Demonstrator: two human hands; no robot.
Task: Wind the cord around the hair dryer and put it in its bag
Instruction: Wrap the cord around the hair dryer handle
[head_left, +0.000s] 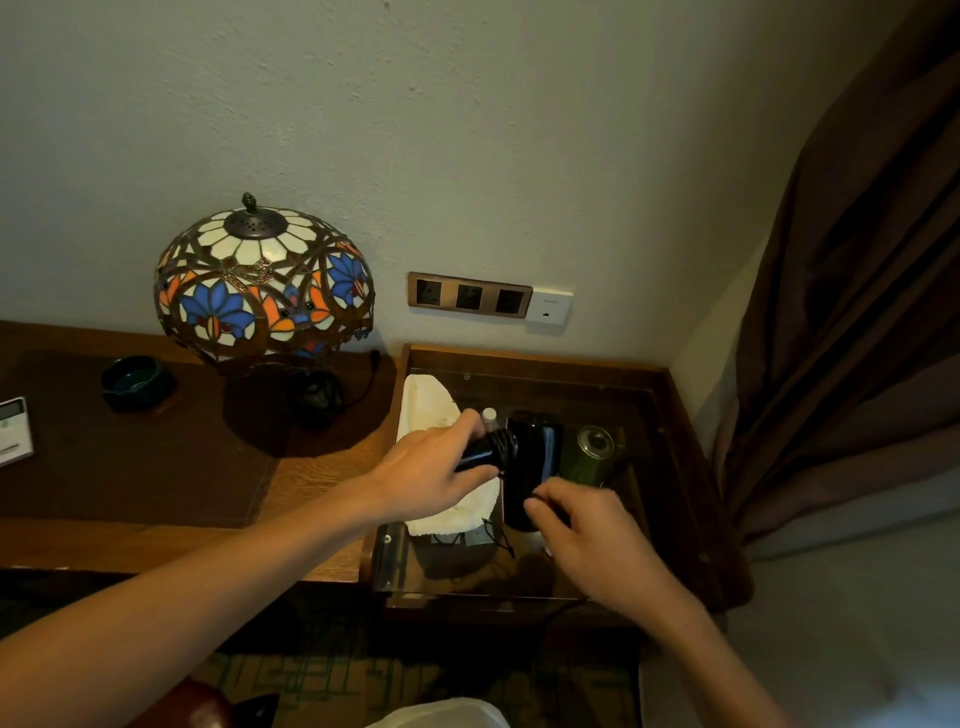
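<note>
I am seeing one black hair dryer hovering over the glass-topped side table, above one white towel. My left hand is gripping its handle, where several turns of cord are sitting. My right hand is pinching the cord beside the barrel. I am counting one stained-glass lamp, one green tin, three wall sockets.
</note>
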